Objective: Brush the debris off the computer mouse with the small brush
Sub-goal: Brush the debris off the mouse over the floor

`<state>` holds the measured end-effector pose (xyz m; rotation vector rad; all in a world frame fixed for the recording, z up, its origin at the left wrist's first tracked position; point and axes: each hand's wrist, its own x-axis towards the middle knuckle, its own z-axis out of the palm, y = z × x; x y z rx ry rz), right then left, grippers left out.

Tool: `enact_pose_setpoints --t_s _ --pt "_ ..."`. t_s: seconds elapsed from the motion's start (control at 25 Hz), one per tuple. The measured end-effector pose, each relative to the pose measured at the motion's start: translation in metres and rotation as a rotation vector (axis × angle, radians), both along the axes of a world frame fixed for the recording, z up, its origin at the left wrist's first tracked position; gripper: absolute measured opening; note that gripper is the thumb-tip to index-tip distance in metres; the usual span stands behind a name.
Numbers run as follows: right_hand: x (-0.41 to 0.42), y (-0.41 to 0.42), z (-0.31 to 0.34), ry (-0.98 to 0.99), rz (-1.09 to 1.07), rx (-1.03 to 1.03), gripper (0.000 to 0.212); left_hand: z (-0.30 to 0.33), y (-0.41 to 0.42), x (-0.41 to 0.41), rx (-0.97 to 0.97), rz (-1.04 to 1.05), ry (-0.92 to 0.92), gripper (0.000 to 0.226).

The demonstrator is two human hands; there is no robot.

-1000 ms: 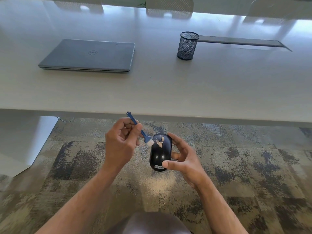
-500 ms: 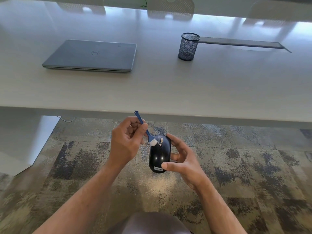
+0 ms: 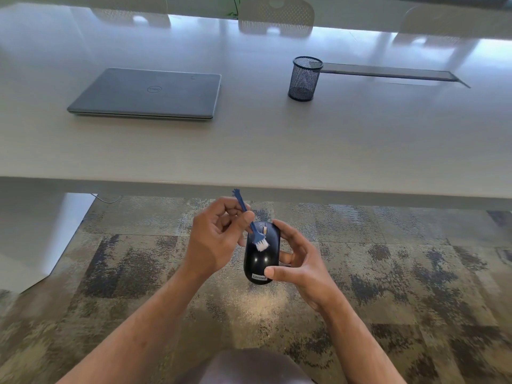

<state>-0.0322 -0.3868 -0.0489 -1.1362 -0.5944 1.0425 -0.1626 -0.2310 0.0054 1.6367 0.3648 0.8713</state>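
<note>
Right hand cupping glossy black computer mouse at lower centre of frame, thumb and fingers curling round its sides. Left hand pinching small blue plastic brush, white bristles touching mouse top. Closed grey laptop lying upper left on pale table; black mesh pen cup standing upper right.

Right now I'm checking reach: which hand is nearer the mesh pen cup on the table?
Right. The right hand lies almost straight below the pen cup; the left hand sits further left.
</note>
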Motion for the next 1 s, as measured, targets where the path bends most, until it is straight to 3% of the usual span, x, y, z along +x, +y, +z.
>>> enact_pose_setpoints --t_s 0.24,0.4,0.6,1.0 --pt "0.001 -0.004 0.000 -0.010 -0.017 -0.004 0.092 -0.002 0.011 0.003 -0.041 0.198 0.083 0.006" --pt "0.001 -0.004 -0.002 -0.003 -0.020 0.001 0.092 0.001 0.004 0.000 -0.023 0.011 -0.029 0.005" --pt "0.003 -0.002 -0.004 0.021 -0.019 0.006 0.093 -0.005 -0.010 -0.003 0.048 -0.167 0.026 0.014" --pt "0.004 -0.004 -0.008 0.015 -0.015 -0.003 0.091 0.004 0.006 -0.005 0.002 0.176 0.038 0.005"
